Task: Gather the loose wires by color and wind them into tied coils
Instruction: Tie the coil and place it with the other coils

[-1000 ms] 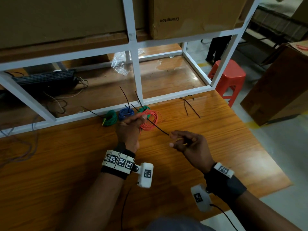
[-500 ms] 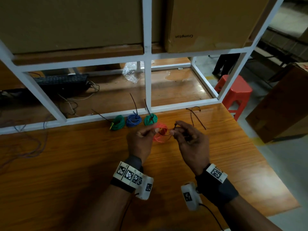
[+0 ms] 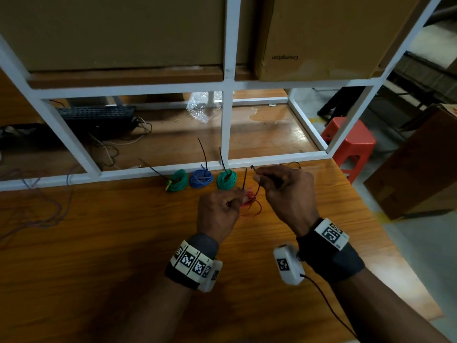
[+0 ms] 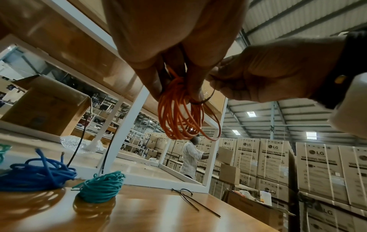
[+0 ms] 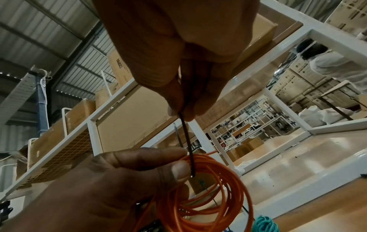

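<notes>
Above the table (image 3: pixel 123 243), left hand (image 3: pixel 217 211) pinches the springy, light orange coil (image 4: pixel 178 117) at its bunched top; right hand (image 3: pixel 286 194) grips the stiff cable tie (image 5: pixel 187 141) near one end.

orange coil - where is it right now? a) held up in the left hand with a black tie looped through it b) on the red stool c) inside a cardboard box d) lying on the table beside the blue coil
a: the left hand pinches the orange coil while the right hand pulls the black cable tie threaded through it.
</notes>
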Action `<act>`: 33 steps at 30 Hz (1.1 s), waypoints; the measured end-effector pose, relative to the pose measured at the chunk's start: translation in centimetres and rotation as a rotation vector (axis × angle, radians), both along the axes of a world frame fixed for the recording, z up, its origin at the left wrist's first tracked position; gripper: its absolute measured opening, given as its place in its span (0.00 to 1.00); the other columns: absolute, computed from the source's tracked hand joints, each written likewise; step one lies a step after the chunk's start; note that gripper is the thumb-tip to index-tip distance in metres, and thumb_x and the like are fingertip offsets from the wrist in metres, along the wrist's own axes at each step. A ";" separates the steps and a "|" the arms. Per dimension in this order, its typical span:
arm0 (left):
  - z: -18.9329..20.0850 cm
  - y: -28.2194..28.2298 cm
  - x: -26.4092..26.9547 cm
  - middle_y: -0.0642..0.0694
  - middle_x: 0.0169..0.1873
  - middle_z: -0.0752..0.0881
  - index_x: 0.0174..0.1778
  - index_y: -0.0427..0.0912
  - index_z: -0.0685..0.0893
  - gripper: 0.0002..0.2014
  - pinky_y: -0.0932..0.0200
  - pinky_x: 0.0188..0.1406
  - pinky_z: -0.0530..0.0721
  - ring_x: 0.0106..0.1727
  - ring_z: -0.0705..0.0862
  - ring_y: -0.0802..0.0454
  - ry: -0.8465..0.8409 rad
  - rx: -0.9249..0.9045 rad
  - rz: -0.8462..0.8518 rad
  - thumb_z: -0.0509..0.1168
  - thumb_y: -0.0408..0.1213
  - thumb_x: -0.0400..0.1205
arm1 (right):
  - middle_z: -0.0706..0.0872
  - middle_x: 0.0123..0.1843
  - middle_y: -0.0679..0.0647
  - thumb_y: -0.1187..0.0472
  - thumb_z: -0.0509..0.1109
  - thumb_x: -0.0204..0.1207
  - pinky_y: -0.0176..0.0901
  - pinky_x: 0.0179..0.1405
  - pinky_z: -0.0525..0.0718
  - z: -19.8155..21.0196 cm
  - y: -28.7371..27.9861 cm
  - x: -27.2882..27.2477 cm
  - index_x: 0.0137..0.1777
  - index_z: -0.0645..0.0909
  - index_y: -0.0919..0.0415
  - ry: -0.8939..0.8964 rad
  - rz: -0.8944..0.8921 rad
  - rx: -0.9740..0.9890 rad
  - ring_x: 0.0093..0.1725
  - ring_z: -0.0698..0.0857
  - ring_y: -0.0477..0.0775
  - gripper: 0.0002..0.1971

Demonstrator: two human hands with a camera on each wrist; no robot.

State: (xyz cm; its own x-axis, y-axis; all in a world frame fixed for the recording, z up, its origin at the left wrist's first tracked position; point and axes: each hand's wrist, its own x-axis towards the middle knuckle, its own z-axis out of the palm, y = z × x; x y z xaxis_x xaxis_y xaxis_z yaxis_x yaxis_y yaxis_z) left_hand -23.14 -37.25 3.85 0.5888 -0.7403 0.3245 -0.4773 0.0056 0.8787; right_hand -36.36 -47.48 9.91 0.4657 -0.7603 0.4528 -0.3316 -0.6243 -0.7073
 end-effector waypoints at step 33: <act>0.8 -0.1 -0.4 0.45 0.52 0.93 0.53 0.42 0.94 0.12 0.78 0.53 0.81 0.53 0.89 0.59 -0.215 0.049 -0.036 0.73 0.24 0.78 | 0.95 0.44 0.52 0.66 0.79 0.77 0.48 0.37 0.91 0.3 0.5 -0.5 0.53 0.94 0.60 0.090 0.000 -0.201 0.36 0.89 0.47 0.07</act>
